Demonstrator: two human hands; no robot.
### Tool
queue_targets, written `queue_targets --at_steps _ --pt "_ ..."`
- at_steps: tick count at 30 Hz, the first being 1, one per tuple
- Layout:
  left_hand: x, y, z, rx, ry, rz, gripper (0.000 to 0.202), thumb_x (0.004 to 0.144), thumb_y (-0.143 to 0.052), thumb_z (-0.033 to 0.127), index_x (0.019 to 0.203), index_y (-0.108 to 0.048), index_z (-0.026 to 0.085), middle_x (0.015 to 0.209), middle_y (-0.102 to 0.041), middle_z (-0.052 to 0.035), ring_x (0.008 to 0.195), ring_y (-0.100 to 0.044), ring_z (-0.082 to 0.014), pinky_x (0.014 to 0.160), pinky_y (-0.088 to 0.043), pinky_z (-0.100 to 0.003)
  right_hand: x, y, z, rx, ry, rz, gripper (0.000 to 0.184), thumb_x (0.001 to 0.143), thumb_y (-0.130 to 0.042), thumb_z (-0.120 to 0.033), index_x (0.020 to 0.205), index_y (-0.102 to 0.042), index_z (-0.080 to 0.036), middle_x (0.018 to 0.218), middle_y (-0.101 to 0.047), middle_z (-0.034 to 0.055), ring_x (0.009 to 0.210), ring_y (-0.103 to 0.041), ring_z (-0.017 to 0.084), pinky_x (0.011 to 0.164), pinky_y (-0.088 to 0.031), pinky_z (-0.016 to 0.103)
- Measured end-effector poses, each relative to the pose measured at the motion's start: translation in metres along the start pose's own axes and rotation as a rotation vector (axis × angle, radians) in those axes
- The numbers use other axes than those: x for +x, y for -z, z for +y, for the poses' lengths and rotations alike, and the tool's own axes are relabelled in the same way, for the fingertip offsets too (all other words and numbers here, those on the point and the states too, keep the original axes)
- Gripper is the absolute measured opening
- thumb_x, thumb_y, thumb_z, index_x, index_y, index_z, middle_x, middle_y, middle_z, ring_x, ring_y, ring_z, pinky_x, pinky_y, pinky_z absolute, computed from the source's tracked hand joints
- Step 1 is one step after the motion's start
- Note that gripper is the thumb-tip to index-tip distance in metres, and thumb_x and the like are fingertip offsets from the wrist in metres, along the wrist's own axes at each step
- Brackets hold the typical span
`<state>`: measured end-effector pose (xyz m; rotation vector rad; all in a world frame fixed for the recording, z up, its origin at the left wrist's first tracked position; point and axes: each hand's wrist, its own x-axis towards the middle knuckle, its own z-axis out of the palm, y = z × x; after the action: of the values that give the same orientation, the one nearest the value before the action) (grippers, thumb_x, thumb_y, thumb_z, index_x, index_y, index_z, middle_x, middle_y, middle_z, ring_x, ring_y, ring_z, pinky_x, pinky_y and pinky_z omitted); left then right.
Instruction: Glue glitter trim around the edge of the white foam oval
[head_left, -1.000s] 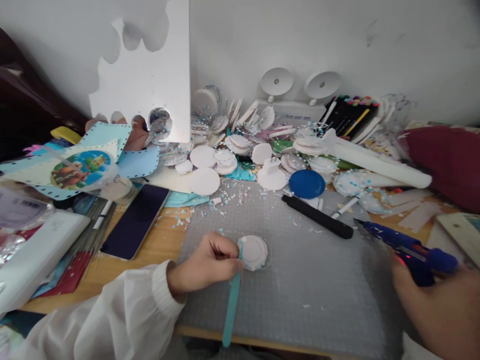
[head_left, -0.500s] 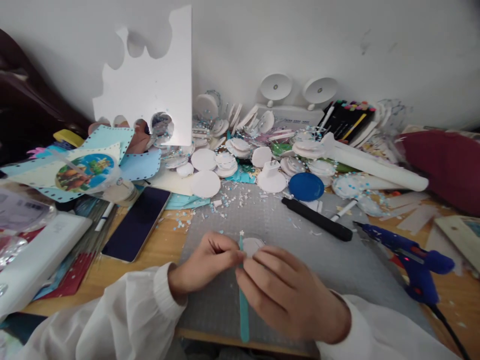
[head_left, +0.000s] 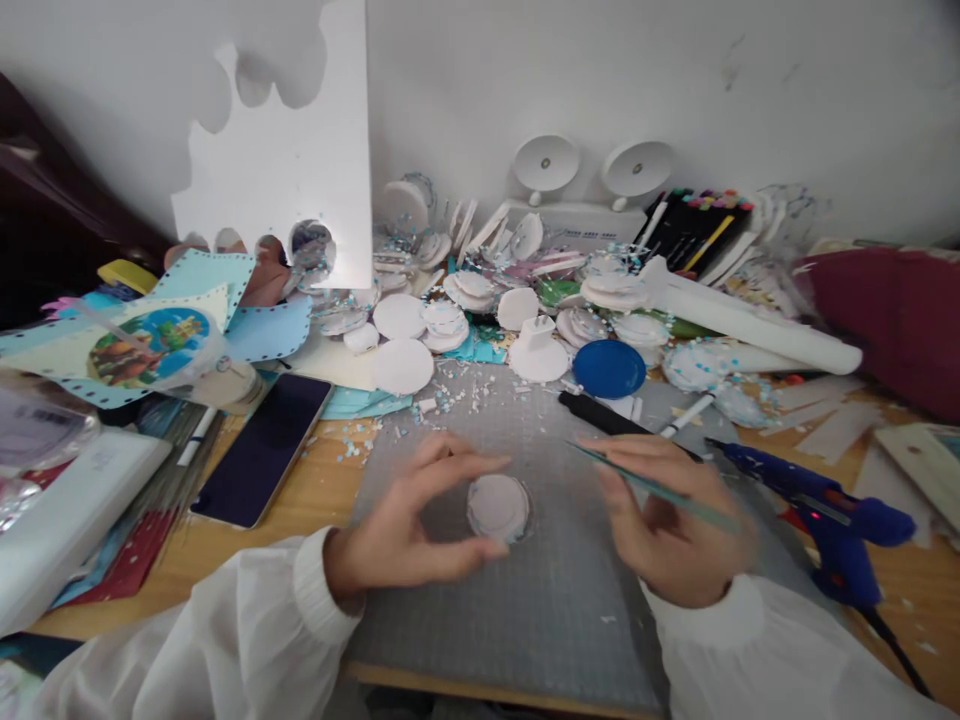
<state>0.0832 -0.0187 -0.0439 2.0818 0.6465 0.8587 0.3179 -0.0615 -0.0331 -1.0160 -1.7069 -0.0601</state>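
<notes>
Left hand (head_left: pixel 401 525) spread wide, right hand (head_left: pixel 675 550) in a pinch.
The left hand makes a big C, thumb low and fingers up high, well apart. The right hand bends in, thumb and fingers close together. The left arm (head_left: pixel 225 630) and right arm (head_left: pixel 750 645) come up from below in white sleeves (head_left: pixel 328 590), and both hands look blurry.

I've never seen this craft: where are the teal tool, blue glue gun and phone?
Teal tool (head_left: pixel 664 489): head view, mid-shaft.
Blue glue gun (head_left: pixel 846 522): head view, main body.
Phone (head_left: pixel 262 452): head view, dark screen.
</notes>
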Motion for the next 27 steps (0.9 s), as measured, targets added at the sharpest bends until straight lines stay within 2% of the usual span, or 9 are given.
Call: queue_targets --at_steps 2,4,7,10,14,18,23,27 --pt "0.001 -0.002 -0.004 0.100 -0.024 -0.118 0.088 0.063 -0.081 0.046 0.139 -0.044 0.021 0.123 -0.052 -0.0146 0.112 -0.051 -0.0291 0.096 -0.045 -0.043 -0.007 -0.001 0.007 0.041 -0.199 0.198 0.018 0.078 -0.064 -0.006 0.091 -0.063 -0.019 0.081 -0.068 0.0036 0.071 -0.069 0.019 0.063 -0.058 0.033" --pt "0.003 -0.006 -0.008 0.167 0.005 -0.251 0.102 0.062 -0.082 0.047 0.146 -0.030 0.022 0.137 -0.042 -0.0171 0.125 -0.043 -0.0328 0.104 -0.040 -0.048 -0.013 -0.003 0.010 0.135 -0.390 0.282 0.012 0.080 -0.065 -0.010 0.086 -0.063 -0.020 0.074 -0.065 0.0003 0.062 -0.066 0.015 0.058 -0.056 0.030" --pt "0.005 -0.011 -0.011 0.208 0.056 -0.355 0.089 0.071 -0.077 0.038 0.144 -0.030 0.023 0.138 -0.044 -0.0153 0.125 -0.044 -0.0313 0.105 -0.040 -0.048 -0.018 -0.002 0.008 0.375 -0.565 0.277 0.007 0.084 -0.064 -0.014 0.086 -0.062 -0.021 0.073 -0.062 -0.0017 0.061 -0.064 0.013 0.057 -0.053 0.028" --pt "0.005 -0.011 -0.011 0.162 0.100 -0.326 0.071 0.075 -0.074 0.029 0.137 -0.039 0.025 0.130 -0.052 -0.0112 0.119 -0.051 -0.0274 0.101 -0.044 -0.044 -0.019 0.001 -0.001 0.514 -0.639 0.239 0.006 0.086 -0.062 -0.016 0.086 -0.061 -0.022 0.077 -0.061 -0.0019 0.063 -0.063 0.012 0.059 -0.053 0.028" --pt "0.002 -0.007 -0.012 0.008 0.144 -0.226 0.067 0.068 -0.079 0.032 0.126 -0.046 0.024 0.120 -0.057 -0.0091 0.109 -0.056 -0.0254 0.093 -0.048 -0.038 -0.019 0.004 -0.011 0.629 -0.691 0.180 0.007 0.087 -0.060 -0.015 0.088 -0.060 -0.022 0.078 -0.061 -0.0015 0.065 -0.063 0.012 0.058 -0.052 0.028" --pt "-0.002 -0.009 -0.015 -0.125 0.127 -0.113 0.071 0.063 -0.082 0.029 0.124 -0.046 0.024 0.118 -0.056 -0.0089 0.108 -0.057 -0.0253 0.094 -0.047 -0.036 -0.018 0.003 -0.017 0.636 -0.648 0.120 0.012 0.086 -0.058 -0.010 0.090 -0.061 -0.022 0.077 -0.060 -0.0006 0.064 -0.062 0.012 0.056 -0.053 0.026" --pt "-0.006 -0.012 -0.016 -0.147 0.101 -0.033 0.078 0.061 -0.082 0.024 0.128 -0.043 0.027 0.120 -0.055 -0.0084 0.111 -0.056 -0.0262 0.095 -0.046 -0.037 -0.014 0.002 -0.025 0.534 -0.554 0.037 0.022 0.083 -0.054 -0.002 0.090 -0.062 -0.021 0.074 -0.057 -0.0007 0.066 -0.062 0.012 0.057 -0.053 0.025" --pt "-0.006 -0.011 -0.013 -0.078 0.074 -0.045 0.081 0.060 -0.082 0.021 0.130 -0.041 0.027 0.121 -0.054 -0.0084 0.111 -0.056 -0.0264 0.096 -0.045 -0.038 -0.013 0.002 -0.026 0.530 -0.542 0.001 0.024 0.082 -0.053 -0.001 0.093 -0.060 -0.021 0.075 -0.056 -0.0016 0.066 -0.060 0.011 0.058 -0.053 0.024"
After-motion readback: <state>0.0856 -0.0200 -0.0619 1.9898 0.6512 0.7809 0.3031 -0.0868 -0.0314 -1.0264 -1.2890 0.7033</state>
